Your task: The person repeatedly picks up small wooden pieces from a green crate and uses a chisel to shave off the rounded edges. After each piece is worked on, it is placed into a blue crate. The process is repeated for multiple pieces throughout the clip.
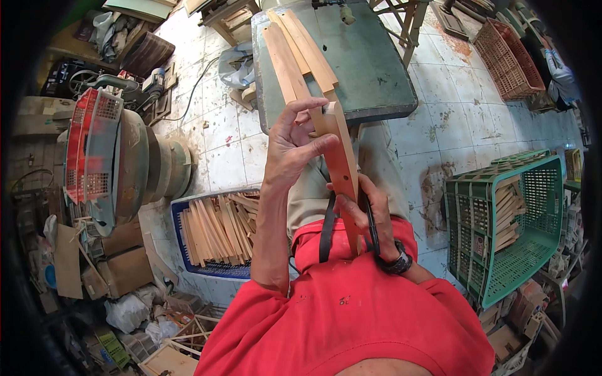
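Note:
A long wooden piece with small dark holes slants down toward my red shirt. My left hand is closed around its upper part, the thumb lying across its edge. Lower down, my right hand grips the same piece; some of its fingers are hidden behind the wood. A dark watch is on my right wrist. Beyond my hands, several similar wooden pieces lie lengthwise on a green-topped table. The upper end of the held piece overlaps the table's near edge in view.
At lower left sits a blue crate full of wooden strips. A green crate on the right also holds strips. A large round machine with a red grille stands at left. Farther right is a brown basket. Clutter lines both sides.

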`<state>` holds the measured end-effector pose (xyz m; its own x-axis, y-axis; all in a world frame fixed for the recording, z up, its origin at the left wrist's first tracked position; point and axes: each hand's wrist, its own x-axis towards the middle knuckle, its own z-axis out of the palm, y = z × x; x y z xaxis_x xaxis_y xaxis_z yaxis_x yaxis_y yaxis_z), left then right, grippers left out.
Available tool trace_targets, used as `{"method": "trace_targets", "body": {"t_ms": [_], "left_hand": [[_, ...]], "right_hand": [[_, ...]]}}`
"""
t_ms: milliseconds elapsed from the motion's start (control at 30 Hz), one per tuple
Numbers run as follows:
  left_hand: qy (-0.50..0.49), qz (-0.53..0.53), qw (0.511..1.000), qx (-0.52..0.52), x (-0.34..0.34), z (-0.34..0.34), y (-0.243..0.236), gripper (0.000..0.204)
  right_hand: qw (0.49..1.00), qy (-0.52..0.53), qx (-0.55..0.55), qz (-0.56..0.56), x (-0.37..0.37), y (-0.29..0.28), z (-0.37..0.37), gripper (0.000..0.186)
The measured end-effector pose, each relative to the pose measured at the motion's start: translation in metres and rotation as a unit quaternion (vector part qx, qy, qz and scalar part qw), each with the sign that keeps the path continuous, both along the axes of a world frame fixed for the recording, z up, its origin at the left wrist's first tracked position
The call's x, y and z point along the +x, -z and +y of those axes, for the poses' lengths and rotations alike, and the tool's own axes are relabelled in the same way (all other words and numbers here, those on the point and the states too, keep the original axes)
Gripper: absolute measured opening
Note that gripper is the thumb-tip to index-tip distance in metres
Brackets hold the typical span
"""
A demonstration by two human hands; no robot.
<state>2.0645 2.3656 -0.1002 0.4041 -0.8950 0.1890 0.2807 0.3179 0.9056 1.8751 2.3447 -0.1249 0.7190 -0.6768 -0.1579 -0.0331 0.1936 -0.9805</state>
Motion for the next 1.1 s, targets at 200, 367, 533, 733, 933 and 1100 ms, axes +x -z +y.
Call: {"method": "trace_targets", "body": {"t_ms": [200,367,533,733,933,1100], "left_hand": [[-0.005,0.013,1.000,0.006,-0.003,0.003,0.009,0.054],[0.003,0.018,1.000,0.013,-0.003,0.003,0.009,0.055],[0.010,0.069,0.998,0.005,-0.009,0.004,0.011,0.054],[0.024,0.064,0.998,-0.009,-0.005,0.011,0.009,0.054],[0.027,0.082,0.996,-0.019,0.001,0.016,0.014,0.055],[0.032,0.117,0.993,-0.009,0.009,0.015,0.030,0.054]], "right_hand": [[1.000,0.007,-0.016,0.016,-0.004,0.002,0.006,0.029],[0.999,0.032,-0.019,-0.001,-0.003,0.013,0.014,0.030],[0.999,0.035,-0.006,0.007,-0.005,0.014,0.015,0.031],[0.996,0.030,-0.072,0.031,-0.006,0.007,0.019,0.029],[0.999,-0.028,-0.032,0.005,-0.010,0.010,0.013,0.038],[0.957,-0.182,0.210,-0.088,-0.017,0.020,-0.015,0.057]]}}
